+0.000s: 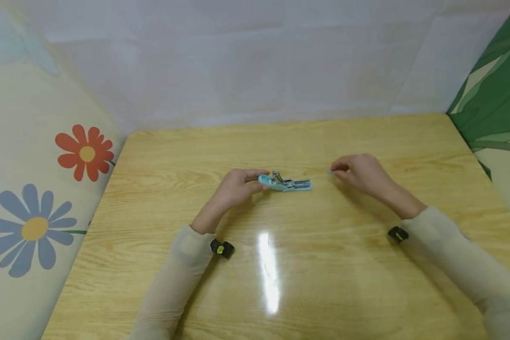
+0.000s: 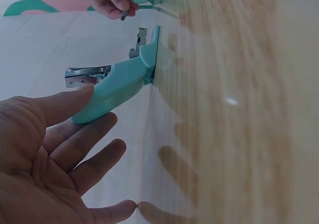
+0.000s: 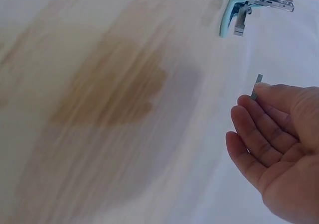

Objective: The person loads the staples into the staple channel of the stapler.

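Observation:
A turquoise stapler is opened up, its metal inner parts exposed. My left hand pinches one end of it between thumb and fingers, as the left wrist view shows; the other fingers of that hand are spread. The far end of the stapler comes right down at the tabletop in that view. To the right, my right hand pinches a short grey strip of staples between thumb and forefinger. The strip points toward the stapler, with a gap between the two.
The wood-grain table has a glossy top with a bright reflection. Behind it hangs a white cloth. Flower-patterned panels stand on both sides. Each wrist wears a black strap mount.

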Available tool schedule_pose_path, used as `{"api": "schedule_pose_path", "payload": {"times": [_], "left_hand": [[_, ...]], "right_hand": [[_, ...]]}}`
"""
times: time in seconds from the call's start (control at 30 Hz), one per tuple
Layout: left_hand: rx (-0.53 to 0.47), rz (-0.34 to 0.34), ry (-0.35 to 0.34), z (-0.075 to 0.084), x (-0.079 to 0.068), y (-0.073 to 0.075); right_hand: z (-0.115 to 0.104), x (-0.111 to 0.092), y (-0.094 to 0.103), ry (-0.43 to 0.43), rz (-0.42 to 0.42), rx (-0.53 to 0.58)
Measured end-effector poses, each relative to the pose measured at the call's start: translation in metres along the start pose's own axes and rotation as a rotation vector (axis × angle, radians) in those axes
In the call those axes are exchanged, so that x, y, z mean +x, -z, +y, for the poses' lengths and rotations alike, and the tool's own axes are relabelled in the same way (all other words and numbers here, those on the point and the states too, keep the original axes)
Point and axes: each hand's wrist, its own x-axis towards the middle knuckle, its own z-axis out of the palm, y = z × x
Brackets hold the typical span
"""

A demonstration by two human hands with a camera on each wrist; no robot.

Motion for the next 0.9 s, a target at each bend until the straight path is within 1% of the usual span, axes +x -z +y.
{"api": "schedule_pose_path", "payload": {"times": [0.23, 0.57, 0.73, 0.9], "left_hand": [[0.006, -0.002, 0.003, 0.001, 0.001, 0.001], [0.02, 0.001, -0.003, 0.003, 0.001, -0.001], [0.019, -0.002, 0.002, 0.004, 0.001, -0.002], [0.011, -0.001, 0.015, 0.005, 0.002, -0.003]], "right_hand": [[-0.009, 0.007, 0.002, 0.014, -0.015, 0.012], [-0.02, 0.016, 0.0, 0.053, -0.006, 0.04], [-0.023, 0.019, 0.0, 0.054, 0.007, 0.052], [-0.025, 0.022, -0.002, 0.085, 0.014, 0.055]]}}
